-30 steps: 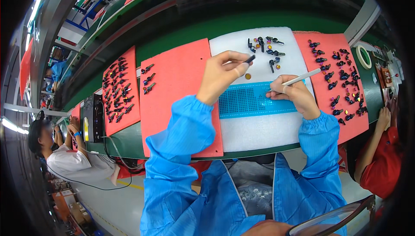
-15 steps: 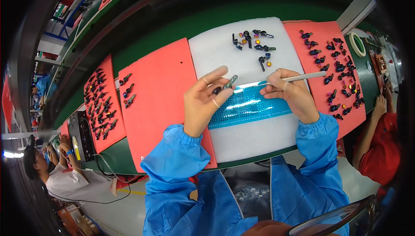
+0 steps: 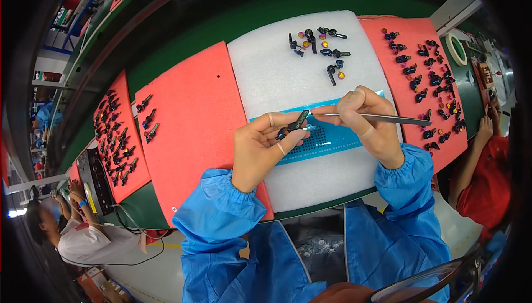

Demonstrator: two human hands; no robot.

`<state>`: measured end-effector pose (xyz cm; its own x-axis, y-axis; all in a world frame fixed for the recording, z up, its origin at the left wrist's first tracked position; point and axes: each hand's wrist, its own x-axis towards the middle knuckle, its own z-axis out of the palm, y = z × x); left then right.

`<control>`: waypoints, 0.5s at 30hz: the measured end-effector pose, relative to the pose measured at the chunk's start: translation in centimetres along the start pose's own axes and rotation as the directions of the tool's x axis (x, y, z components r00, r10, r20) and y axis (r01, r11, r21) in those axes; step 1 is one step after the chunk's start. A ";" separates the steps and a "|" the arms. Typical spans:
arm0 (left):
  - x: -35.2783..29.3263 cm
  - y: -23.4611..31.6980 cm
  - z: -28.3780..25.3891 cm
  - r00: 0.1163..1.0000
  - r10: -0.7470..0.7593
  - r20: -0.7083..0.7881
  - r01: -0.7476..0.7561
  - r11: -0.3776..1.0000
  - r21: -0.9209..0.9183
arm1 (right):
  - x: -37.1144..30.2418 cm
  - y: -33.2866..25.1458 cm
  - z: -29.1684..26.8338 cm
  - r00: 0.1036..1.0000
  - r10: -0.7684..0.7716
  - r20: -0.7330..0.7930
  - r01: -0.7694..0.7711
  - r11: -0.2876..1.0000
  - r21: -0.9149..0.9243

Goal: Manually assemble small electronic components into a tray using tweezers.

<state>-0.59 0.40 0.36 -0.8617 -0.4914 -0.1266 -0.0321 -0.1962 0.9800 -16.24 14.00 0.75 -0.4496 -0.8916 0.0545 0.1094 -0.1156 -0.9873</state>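
Note:
My left hand (image 3: 249, 150) pinches a small dark earbud assembly (image 3: 301, 120) between thumb and fingers, its greenish stem tilted up to the right. In my right hand (image 3: 372, 128) is a pair of metal tweezers (image 3: 402, 119), held almost level. Their tip meets or nearly meets the upper end of the stem, where a tiny pale spot shows; I cannot tell what it is. Beneath both hands lies a shiny blue sheet (image 3: 346, 139) with rows of small dark squares, partly covered by my fingers. It rests on a white foam pad (image 3: 260, 73).
Beyond my hands, several earbud assemblies (image 3: 310, 41) and gold-purple discs (image 3: 341, 75) lie on the foam. Red mats at left (image 3: 191, 120) and right (image 3: 382, 48) carry more assemblies. A tape roll (image 3: 456, 49) and a black box (image 3: 95, 181) flank them. Other people sit at both sides.
My right hand has brought the tweezers to the earbud assembly's stem, and they are turned more level. My left fingers have closed in around the assembly. The view has shifted slightly.

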 end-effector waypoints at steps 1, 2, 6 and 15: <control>0.0 0.0 0.0 1.000 -0.004 0.002 0.004 1.000 -0.005 | -0.1 0.1 0.0 1.000 0.002 -0.001 -0.002 1.000 0.001; -0.1 -0.1 0.0 1.000 -0.009 0.004 0.009 1.000 -0.010 | -0.1 0.2 0.1 1.000 -0.018 0.004 0.018 1.000 0.024; -0.3 -0.1 0.2 1.000 -0.012 -0.023 0.014 0.998 0.064 | -0.2 0.3 0.4 0.998 -0.057 0.006 0.056 0.997 0.059; -0.3 -0.4 0.4 0.998 0.044 -0.034 -0.040 0.994 0.098 | -0.3 0.6 0.3 0.997 -0.073 0.010 0.074 0.997 -0.033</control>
<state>-0.49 0.94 0.03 -0.8444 -0.5283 -0.0888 -0.0469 -0.0922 0.9946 -15.77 14.05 0.23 -0.4474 -0.8851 0.1282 0.0466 -0.1662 -0.9850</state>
